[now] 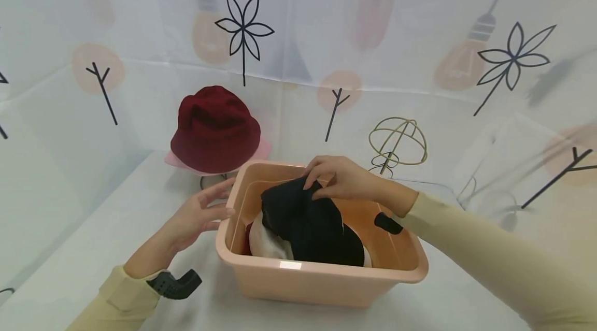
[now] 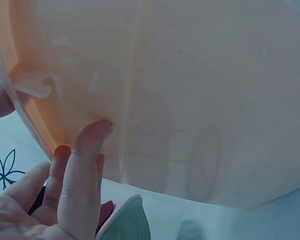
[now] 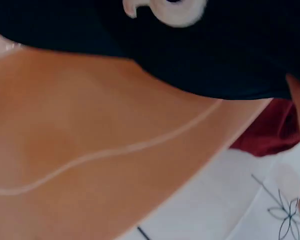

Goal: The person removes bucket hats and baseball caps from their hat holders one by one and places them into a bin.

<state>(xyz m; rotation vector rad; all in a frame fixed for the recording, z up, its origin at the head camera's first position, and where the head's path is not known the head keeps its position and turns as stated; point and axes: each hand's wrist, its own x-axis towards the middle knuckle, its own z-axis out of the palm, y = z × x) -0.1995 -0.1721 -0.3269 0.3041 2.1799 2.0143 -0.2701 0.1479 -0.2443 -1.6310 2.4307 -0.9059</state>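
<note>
A peach plastic tub (image 1: 322, 269) stands on the table with several hats inside. My left hand (image 1: 198, 214) grips its left rim; in the left wrist view the fingers (image 2: 85, 170) press the outer wall under the lip. Over the tub, my right hand (image 1: 342, 178) pinches the upper edge of a black cap (image 1: 314, 222), fingers on one side and thumb on the other. Pale lettering shows on the cap (image 3: 230, 55) in the right wrist view. Beneath it lies a cream hat (image 1: 268, 243), with a bit of dark red cloth (image 1: 247, 240) beside that.
Behind the tub at left, a dark red bucket hat (image 1: 214, 129) sits over a pink brim (image 1: 263, 149) on a wire stand. A gold wire hat stand (image 1: 398, 139) rises at the back right. A patterned white curtain (image 1: 289, 36) hangs behind the white table (image 1: 186, 279).
</note>
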